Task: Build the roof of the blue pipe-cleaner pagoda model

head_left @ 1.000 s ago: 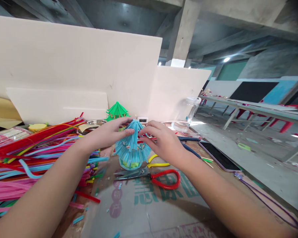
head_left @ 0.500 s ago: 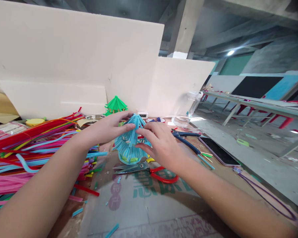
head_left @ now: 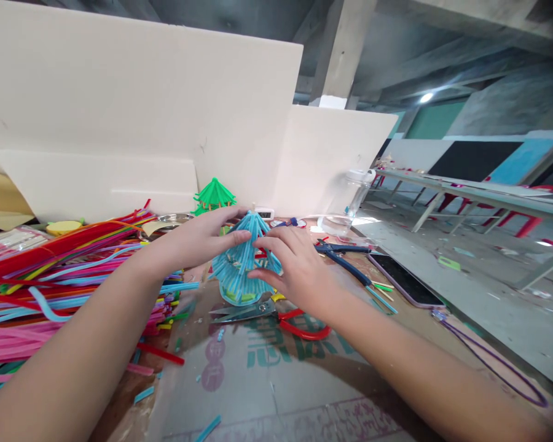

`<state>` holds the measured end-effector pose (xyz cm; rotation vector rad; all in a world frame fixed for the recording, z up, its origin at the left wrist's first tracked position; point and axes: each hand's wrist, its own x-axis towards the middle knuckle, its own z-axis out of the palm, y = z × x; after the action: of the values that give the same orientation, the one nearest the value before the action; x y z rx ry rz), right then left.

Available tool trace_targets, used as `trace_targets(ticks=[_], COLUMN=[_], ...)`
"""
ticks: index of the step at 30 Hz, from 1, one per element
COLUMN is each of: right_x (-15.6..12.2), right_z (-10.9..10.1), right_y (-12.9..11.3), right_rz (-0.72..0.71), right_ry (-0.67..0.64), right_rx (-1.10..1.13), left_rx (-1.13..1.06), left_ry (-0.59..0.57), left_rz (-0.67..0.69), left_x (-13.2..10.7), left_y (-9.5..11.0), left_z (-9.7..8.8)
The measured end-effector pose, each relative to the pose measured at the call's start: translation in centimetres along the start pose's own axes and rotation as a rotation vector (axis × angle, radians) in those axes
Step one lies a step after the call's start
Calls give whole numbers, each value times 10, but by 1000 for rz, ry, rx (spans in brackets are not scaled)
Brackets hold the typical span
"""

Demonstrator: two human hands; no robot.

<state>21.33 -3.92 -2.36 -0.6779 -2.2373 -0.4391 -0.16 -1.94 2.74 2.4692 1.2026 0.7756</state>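
Note:
A small light-blue pavilion (head_left: 244, 276) made of pipe cleaners stands on the table in front of me, its strips running down from a pointed top. My left hand (head_left: 212, 236) grips its upper left side, thumb in front and the other fingers behind, partly hidden. From the right, my right hand (head_left: 299, 264) holds the roof strips between thumb and bent fingers. Red-handled scissors (head_left: 304, 325) lie just in front of the pavilion with their blades pointing left. Behind it is a green pavilion (head_left: 215, 195) with a similar pointed roof.
Bundles of coloured pipe cleaners (head_left: 64, 276) cover the left side. To the right lie blue-handled pliers (head_left: 350, 267), a phone (head_left: 405, 279) with a cord, and cut sticks. A clear plastic jug (head_left: 345, 202) stands at the back, before white boards (head_left: 142, 110).
My right hand's fingers have shifted very slightly on the blue strips. My left hand keeps its place, and the pavilion stays where it was.

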Motion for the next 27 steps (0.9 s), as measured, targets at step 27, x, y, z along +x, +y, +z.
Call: trace_targets(ticks=[27], right_x=[6], right_z=[-14], right_y=[0], right_rz=[12], right_ry=[106], right_rx=[-80], left_rx=[14], left_ry=[-26], left_rz=[32], left_x=[-4], left_y=[5], left_z=[-4])
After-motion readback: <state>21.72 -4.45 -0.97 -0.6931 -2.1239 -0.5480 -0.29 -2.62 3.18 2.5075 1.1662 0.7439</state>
